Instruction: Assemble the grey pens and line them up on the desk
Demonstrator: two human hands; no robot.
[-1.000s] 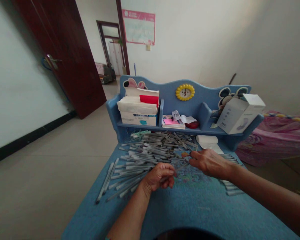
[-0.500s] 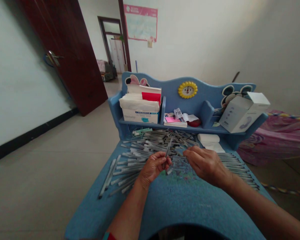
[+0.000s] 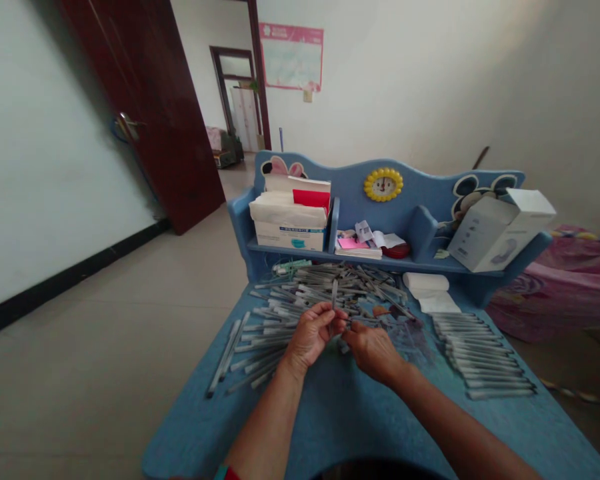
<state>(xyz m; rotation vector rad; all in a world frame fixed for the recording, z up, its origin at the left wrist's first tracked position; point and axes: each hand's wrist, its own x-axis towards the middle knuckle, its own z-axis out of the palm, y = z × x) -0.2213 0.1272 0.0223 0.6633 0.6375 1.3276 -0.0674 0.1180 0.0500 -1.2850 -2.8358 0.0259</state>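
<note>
My left hand is closed in a pinch on a slim grey pen, which stands nearly upright above the fingers. Close beside it on the right, my right hand has its thumb and fingers pressed together near the lower part of the pen. A small dark tip seems to show there, but what the right fingers hold is hidden. Behind both hands spreads a heap of grey pens. More pens lie at the left, and a row of pens lies side by side at the right.
The blue desk carries a raised shelf with a tissue-filled box, papers, a yellow-rimmed clock and a white carton. A white roll lies beneath the shelf. Clear plastic scraps lie right of the hands.
My right hand has moved left and down, from apart to right beside the left fingers. The pen in my left hand stands more upright. The view has shifted slightly.
</note>
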